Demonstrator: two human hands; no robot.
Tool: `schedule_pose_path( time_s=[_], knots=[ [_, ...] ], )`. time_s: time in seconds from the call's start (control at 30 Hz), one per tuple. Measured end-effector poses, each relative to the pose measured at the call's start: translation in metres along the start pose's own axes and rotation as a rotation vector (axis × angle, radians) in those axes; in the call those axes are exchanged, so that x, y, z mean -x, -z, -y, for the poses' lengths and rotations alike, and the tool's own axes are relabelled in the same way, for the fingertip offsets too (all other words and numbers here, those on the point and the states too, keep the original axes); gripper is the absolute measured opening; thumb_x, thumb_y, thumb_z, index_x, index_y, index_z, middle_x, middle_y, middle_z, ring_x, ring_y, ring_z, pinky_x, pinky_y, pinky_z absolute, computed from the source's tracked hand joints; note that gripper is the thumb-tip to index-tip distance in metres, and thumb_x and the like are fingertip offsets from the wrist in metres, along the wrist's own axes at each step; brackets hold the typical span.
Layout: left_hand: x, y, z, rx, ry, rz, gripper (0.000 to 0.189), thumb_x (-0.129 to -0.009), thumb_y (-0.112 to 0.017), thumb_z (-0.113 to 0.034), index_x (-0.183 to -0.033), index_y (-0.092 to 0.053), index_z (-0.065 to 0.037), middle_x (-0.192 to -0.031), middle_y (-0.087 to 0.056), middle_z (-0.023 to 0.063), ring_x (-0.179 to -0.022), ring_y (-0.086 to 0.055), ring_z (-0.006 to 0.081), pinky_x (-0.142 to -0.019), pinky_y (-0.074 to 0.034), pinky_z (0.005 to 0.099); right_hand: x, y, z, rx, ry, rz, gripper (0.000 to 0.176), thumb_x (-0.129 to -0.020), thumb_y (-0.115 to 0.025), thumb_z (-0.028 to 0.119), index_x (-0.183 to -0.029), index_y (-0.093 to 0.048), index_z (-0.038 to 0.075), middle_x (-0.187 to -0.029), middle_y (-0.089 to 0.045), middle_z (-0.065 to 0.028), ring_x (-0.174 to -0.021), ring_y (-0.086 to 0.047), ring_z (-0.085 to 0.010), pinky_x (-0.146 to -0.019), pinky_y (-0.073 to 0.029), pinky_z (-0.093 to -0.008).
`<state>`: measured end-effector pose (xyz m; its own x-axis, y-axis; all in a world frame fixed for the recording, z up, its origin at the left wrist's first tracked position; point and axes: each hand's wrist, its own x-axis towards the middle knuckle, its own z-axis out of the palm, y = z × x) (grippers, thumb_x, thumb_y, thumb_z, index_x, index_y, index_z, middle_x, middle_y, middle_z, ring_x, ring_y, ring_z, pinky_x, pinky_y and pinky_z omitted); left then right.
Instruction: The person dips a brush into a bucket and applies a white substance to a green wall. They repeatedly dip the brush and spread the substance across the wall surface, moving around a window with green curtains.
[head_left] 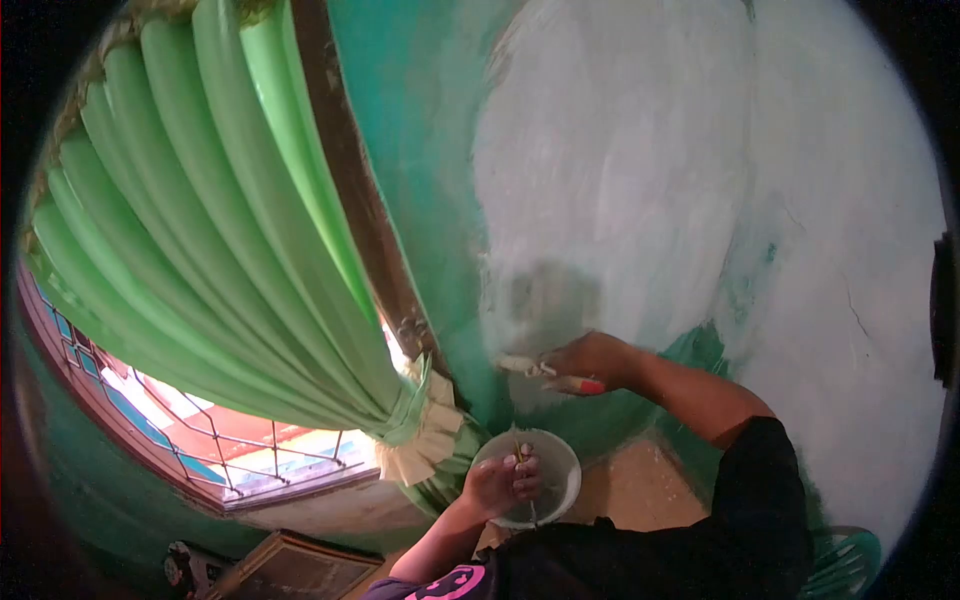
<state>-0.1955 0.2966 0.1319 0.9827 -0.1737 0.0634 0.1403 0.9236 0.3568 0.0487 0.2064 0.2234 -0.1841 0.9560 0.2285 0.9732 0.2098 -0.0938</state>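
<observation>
My right hand (598, 358) is closed around a paintbrush (590, 385) with a red end on its handle. The pale bristles reach left to the wall (620, 180), where white paint covers much of the green. Lower down, my left hand (503, 480) is closed on the thin wire handle of a white bucket (566, 470). The bucket hangs or stands just beneath that hand; its contents are hard to make out.
A green curtain (230, 230), tied with a cream ruffle (425, 440), hangs left over a barred window (230, 450). A dark wooden frame post (360, 170) borders the wall. A framed panel (295, 570) is low left; a green plastic chair (845, 560) is low right.
</observation>
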Motion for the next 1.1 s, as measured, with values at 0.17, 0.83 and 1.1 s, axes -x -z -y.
schedule_pose_path(
  time_s=[0.17, 0.83, 1.1],
  knots=[
    [-0.018, -0.003, -0.005, -0.024, 0.020, -0.070, 0.029, -0.078, -0.050, -0.024, -0.102, -0.042, -0.009, -0.074, -0.035, -0.0013, -0.063, -0.035, 0.0115, -0.058, -0.031, 0.0255, -0.002, 0.099, -0.005, -0.052, -0.163, -0.150, 0.036, -0.079, -0.052, 0.039, -0.100, -0.056, 0.010, -0.089, -0.059, -0.0147, -0.078, -0.059, -0.0289, -0.068, -0.046, -0.0381],
    [-0.062, -0.012, -0.004, -0.293, 0.016, -0.214, 0.032, -0.077, -0.051, -0.015, -0.105, -0.039, -0.008, -0.071, -0.032, -0.0037, -0.053, -0.027, 0.0040, -0.046, -0.021, 0.0173, 0.049, 0.151, -0.051, -0.172, -0.276, -0.418, 0.021, -0.072, -0.061, 0.015, -0.092, -0.057, 0.013, -0.100, -0.060, -0.0067, -0.094, -0.057, -0.0258, -0.063, -0.050, -0.0322],
    [-0.078, -0.010, 0.013, -0.312, -0.033, -0.200, 0.043, -0.074, -0.056, -0.026, -0.108, -0.037, -0.007, -0.072, -0.031, -0.0041, -0.055, -0.028, 0.0045, -0.047, -0.021, 0.0175, 0.071, 0.162, -0.131, -0.134, -0.167, -1.455, 0.026, -0.075, -0.059, 0.008, -0.100, -0.055, 0.004, -0.093, -0.060, -0.0121, -0.077, -0.058, -0.0243, -0.068, -0.047, -0.0324]
  ],
)
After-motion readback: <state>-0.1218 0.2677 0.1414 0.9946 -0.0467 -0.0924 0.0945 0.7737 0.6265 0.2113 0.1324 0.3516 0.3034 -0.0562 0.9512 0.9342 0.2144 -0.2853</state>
